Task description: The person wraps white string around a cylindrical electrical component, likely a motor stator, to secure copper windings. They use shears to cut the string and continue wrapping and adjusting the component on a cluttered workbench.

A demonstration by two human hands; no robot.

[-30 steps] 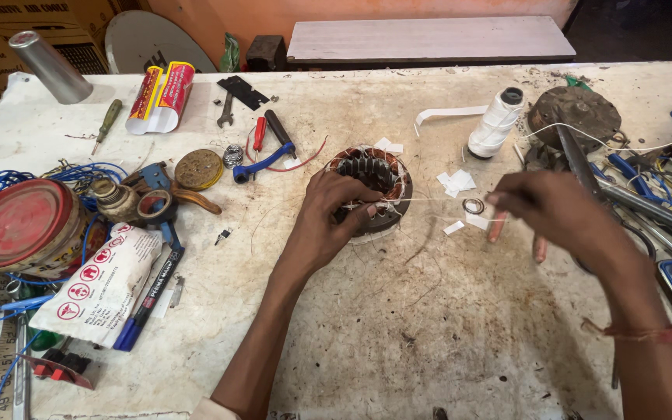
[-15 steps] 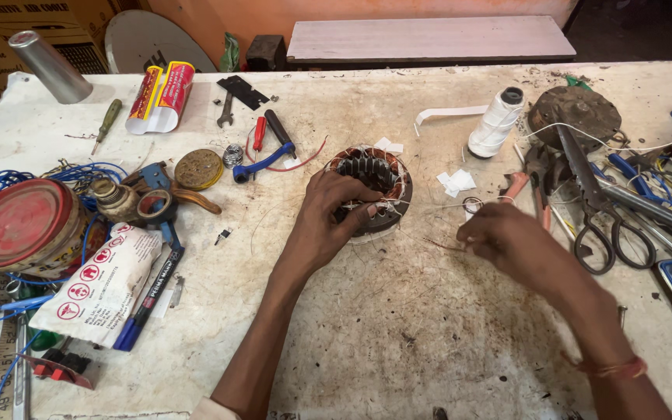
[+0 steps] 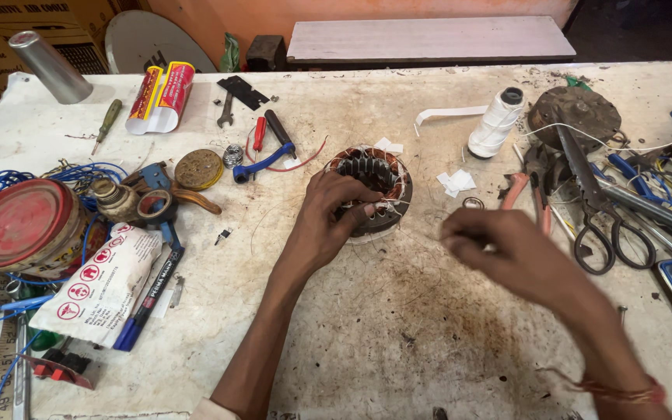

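Your left hand [image 3: 328, 222] is gripping the wound stator [image 3: 373, 189] at frame centre; your right hand [image 3: 507, 253], fingers pinched, is hovering just right, blurred.

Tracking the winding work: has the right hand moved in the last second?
Yes. The right hand has moved left, away from the scissors, towards the motor stator that the left hand holds.

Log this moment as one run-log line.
left hand: grips motor stator rim | right hand: raised beside stator, fingers pinched, blurred | nearby: scissors, white thread spool | surface: stained workbench
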